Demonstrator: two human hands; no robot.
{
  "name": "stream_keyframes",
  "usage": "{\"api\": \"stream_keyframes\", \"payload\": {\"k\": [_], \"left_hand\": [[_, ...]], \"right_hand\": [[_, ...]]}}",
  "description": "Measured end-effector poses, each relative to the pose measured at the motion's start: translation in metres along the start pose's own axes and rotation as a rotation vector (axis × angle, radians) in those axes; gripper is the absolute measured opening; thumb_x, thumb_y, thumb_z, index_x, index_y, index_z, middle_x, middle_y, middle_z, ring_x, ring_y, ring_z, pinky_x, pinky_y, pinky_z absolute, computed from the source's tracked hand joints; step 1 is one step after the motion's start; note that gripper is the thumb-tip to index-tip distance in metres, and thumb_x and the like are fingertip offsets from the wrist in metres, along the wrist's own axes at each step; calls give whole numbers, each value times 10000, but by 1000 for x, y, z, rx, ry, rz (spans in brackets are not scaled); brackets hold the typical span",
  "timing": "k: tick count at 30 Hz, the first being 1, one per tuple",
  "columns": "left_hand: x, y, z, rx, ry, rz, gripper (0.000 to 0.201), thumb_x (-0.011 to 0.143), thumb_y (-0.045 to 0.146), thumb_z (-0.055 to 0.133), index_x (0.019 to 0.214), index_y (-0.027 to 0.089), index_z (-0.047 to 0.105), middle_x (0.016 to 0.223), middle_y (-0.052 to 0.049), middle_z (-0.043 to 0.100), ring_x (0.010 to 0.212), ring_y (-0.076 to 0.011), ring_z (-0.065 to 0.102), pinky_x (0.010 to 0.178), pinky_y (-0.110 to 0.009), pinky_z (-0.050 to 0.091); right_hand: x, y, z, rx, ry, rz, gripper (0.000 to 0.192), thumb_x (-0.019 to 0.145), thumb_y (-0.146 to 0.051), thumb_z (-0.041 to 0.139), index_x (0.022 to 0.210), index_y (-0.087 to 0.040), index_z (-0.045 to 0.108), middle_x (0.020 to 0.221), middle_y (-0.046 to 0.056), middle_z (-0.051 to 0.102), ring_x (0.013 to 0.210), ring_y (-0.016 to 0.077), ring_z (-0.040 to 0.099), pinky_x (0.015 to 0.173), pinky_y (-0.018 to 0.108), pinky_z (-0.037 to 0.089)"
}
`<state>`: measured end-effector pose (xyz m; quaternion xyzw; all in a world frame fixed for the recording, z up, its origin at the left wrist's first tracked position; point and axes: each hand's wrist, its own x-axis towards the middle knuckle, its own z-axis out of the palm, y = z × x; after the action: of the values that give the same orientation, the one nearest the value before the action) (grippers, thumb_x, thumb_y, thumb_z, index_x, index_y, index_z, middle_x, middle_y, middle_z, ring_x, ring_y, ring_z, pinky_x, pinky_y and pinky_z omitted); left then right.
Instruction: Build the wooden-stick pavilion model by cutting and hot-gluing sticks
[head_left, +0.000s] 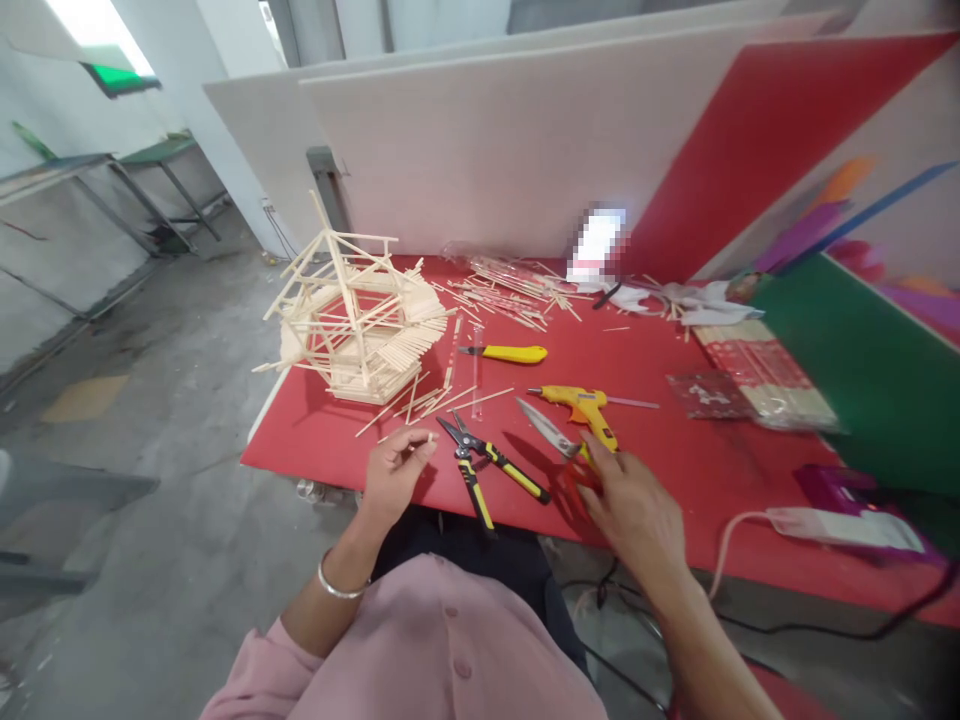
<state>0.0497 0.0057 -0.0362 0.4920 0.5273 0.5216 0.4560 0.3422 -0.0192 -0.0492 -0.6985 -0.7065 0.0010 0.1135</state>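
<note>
My left hand (391, 472) pinches a short piece of wooden stick (432, 438) between thumb and fingertips, above the front edge of the red table. The fingers of my right hand (637, 505) are closed around the red and yellow handles of a pair of scissors (551, 430), whose blades point away to the left. Between my hands lie pruning shears (480, 465) with black and yellow handles, blades spread. Just beyond the scissors rests a yellow glue gun (581, 402). At the left stands a frame model of wooden sticks (352, 320), with loose sticks (420, 402) beside it.
A yellow-handled knife (514, 354) lies mid-table. Behind it are heaped sticks and wrappers (510, 290) and a bright, blurred-out object (596, 245). To the right are packed sticks (765, 370) and a white power strip (847, 527) with cables. Large boards (487, 150) lean behind the table.
</note>
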Motion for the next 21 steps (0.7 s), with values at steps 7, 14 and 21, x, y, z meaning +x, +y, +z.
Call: {"api": "stream_keyframes", "payload": {"k": [7,14,21], "left_hand": [[-22,35,9,221,-50,265,112,827,273,628,821,207,718,830,-49,669,795,-172,605,738,-270,474],[-49,55,23,366,-91,409,168,825,157,579,879,217,727,900,-51,686,872,-185,629,802,-286,479],[-53,60,15,474,-55,529,163,837,137,555,823,186,710,884,-56,685,854,-173,642,771,-275,500]], "right_hand": [[-24,-54,-18,652,16,-268,619,784,-451,642,1321,-221,437,1037,96,590,927,247,569,829,384,478],[-36,-72,-33,570,13,-391,539,830,-490,597,1290,-221,521,941,97,600,841,236,577,721,345,468],[-36,-76,-37,520,59,-445,535,842,-502,591,1289,-216,519,893,69,616,779,192,602,588,259,443]]}}
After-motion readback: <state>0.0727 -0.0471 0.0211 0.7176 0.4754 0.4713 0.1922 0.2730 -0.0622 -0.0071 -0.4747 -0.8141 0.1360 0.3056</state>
